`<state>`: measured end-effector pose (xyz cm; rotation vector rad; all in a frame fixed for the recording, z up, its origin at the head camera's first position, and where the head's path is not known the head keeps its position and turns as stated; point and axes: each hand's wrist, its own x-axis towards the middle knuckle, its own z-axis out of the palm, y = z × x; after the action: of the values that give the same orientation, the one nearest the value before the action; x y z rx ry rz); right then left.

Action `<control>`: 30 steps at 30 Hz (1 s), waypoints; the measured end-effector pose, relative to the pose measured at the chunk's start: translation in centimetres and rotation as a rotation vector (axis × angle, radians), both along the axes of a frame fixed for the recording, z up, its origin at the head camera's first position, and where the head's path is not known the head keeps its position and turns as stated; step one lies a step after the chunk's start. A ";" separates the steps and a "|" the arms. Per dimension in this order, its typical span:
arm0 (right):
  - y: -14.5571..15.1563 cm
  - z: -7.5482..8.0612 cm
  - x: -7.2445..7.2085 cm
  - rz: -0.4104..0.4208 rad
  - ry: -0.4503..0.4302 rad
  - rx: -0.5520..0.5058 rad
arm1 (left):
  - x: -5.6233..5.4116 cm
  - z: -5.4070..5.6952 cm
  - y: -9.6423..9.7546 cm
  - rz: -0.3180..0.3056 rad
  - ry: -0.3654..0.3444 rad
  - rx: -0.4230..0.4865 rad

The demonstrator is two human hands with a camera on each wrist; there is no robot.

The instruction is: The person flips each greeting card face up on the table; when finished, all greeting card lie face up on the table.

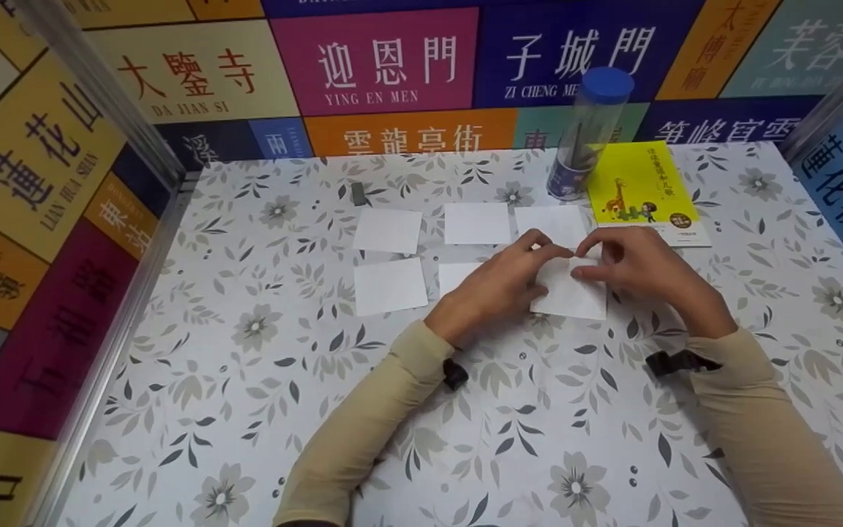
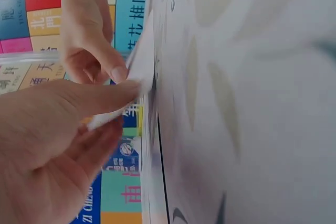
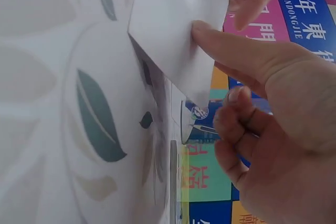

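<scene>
A square of white paper (image 1: pixel 569 298) is held between both hands near the right end of a group of similar squares. My left hand (image 1: pixel 498 282) pinches its left edge, thumb on the near face in the left wrist view. From the other side, my right hand (image 1: pixel 641 265) grips the paper, its thumb pressed flat on the white face (image 3: pixel 168 19) in the right wrist view. The sheet is tilted, its lower edge close over the table. Behind the hands lies another white square (image 1: pixel 552 219), partly covered by the fingers.
More white squares lie to the left: two at far left (image 1: pixel 388 231), one at back middle (image 1: pixel 476 223) and one half hidden by my left hand (image 1: pixel 455 274). A clear blue-capped tube (image 1: pixel 581 135) stands by a yellow book (image 1: pixel 645 187). A small dark object (image 1: pixel 359 193) lies behind.
</scene>
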<state>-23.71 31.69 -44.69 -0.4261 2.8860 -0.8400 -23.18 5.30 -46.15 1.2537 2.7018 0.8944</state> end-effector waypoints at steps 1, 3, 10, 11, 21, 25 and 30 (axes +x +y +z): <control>-0.1 0.1 0.0 0.002 0.001 -0.010 | -0.2 0.0 -0.1 -0.007 0.001 0.035; -0.2 0.2 -0.1 0.001 -0.003 -0.028 | -0.7 -0.1 -0.4 -0.026 0.001 0.124; -0.3 0.7 0.1 -0.058 0.000 -0.205 | -1.8 0.1 -1.0 -0.083 -0.161 0.438; -0.3 0.8 0.1 -0.056 0.004 -0.244 | -1.8 0.2 -1.0 -0.090 -0.193 0.459; -0.2 0.9 0.0 0.079 0.023 -0.465 | -2.0 0.0 -1.0 -0.084 -0.267 0.486; -0.3 0.5 0.1 0.055 0.079 -0.483 | -2.2 -0.2 -1.0 -0.084 -0.261 0.512; -0.7 0.9 0.6 -0.002 0.136 -0.464 | -2.3 -0.4 -1.2 -0.098 -0.238 0.510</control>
<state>-23.15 30.98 -43.82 -0.5364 2.7892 -1.5427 -25.49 4.06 -46.56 1.2300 2.2809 1.6675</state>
